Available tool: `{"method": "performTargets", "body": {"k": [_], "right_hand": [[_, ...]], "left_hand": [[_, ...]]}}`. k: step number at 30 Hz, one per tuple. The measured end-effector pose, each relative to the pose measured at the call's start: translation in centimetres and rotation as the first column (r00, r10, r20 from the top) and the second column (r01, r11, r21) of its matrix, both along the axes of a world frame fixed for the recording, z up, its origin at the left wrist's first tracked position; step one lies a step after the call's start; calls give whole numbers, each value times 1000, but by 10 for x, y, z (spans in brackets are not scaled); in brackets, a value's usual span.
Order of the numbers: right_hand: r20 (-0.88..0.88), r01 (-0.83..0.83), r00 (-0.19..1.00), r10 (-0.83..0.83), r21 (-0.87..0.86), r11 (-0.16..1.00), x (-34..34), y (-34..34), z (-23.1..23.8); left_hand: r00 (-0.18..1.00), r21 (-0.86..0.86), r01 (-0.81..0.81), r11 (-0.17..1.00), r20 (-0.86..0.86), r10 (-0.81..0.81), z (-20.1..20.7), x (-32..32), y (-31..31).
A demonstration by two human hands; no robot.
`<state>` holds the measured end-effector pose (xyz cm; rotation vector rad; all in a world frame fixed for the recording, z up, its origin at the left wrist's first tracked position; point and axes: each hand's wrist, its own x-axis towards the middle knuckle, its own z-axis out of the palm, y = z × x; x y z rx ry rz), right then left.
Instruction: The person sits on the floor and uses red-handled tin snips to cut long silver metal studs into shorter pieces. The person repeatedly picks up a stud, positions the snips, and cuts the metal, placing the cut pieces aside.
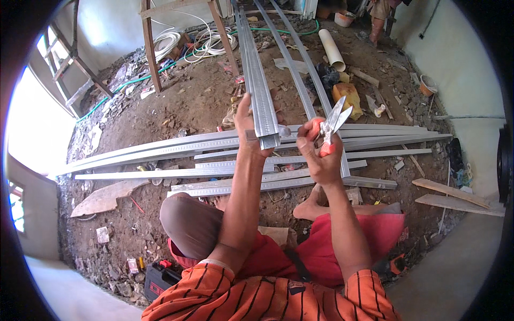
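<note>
My left hand [250, 131] is closed around the near end of a long ribbed metal channel [258, 91], which runs away from me toward the back wall. Its open end faces me. In my right hand [323, 155] is a pair of tin snips [333, 124] with red handles; the blades are spread and point up and away. The snips are beside the channel's end, a little to its right and apart from it. Below both hands, several metal channels [214, 145] lie crosswise on the dirt floor.
Two more long channels [292, 64] run toward the back. A wooden trestle [151, 51], coiled white cable [163, 45] and a white pipe [332, 51] are farther off. A yellow container [348, 99] lies right. Wooden planks [455, 193] are near the right wall. Another person's legs [378, 21] show at the back.
</note>
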<state>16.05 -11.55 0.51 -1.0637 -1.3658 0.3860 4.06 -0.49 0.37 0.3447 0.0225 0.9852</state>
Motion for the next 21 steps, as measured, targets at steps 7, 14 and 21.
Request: {"method": "performTargets", "body": {"k": [7, 14, 21], "right_hand": [[604, 106, 793, -79, -8, 994, 32, -8, 61], [713, 46, 692, 109, -194, 980, 36, -5, 58], [699, 33, 702, 137, -224, 974, 28, -1, 50]], "left_hand": [[997, -166, -39, 985, -74, 27, 16, 7, -16], [1000, -132, 23, 991, -16, -26, 1, 5, -8], [999, -141, 12, 990, -47, -19, -6, 1, -4]]}}
